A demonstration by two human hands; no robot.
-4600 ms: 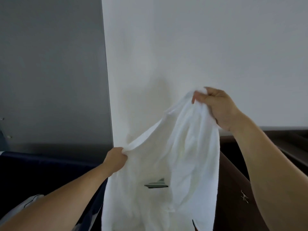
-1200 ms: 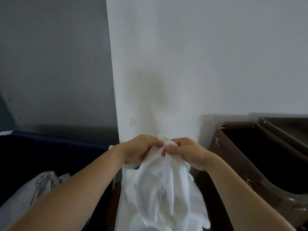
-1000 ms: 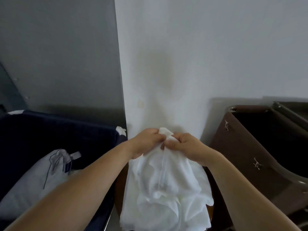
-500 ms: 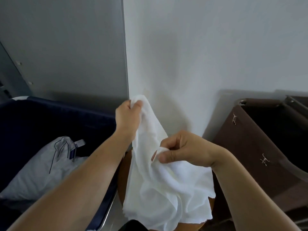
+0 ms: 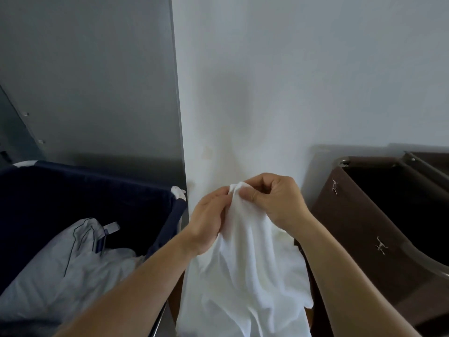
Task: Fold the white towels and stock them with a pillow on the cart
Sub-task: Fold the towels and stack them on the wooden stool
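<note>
**Towel held at one bunched edge between both hands, in front of the wall**

The left hand (image 5: 211,218) and the right hand (image 5: 277,200) are meeting at chest height, both pinching the same gathered top edge of a white towel (image 5: 247,268). The left fingers are curling around the cloth from the left side; the right thumb and forefinger are clamping the small peak of fabric that is poking up between the two hands.

The towel is soft, matte terry, hanging in long loose vertical folds below the grip. Its lower part is spreading wide and crumpling over a brown surface that is showing only as narrow strips at either side. The hem at the lower right is running ragged and uneven.

To the left, a dark navy fabric bin (image 5: 102,190) is standing with a rounded white corner tab on its rim. Inside it a pale grey pillow (image 5: 56,271) is lying, smooth and puffy, with thin dark piping and a small sewn label.

To the right, a brown bin (image 5: 364,229) with stiff flat walls and small metal clips is standing open, its interior dark.

Behind everything, a plain white wall (image 5: 303,81) is meeting a smooth grey panel (image 5: 92,76).
</note>
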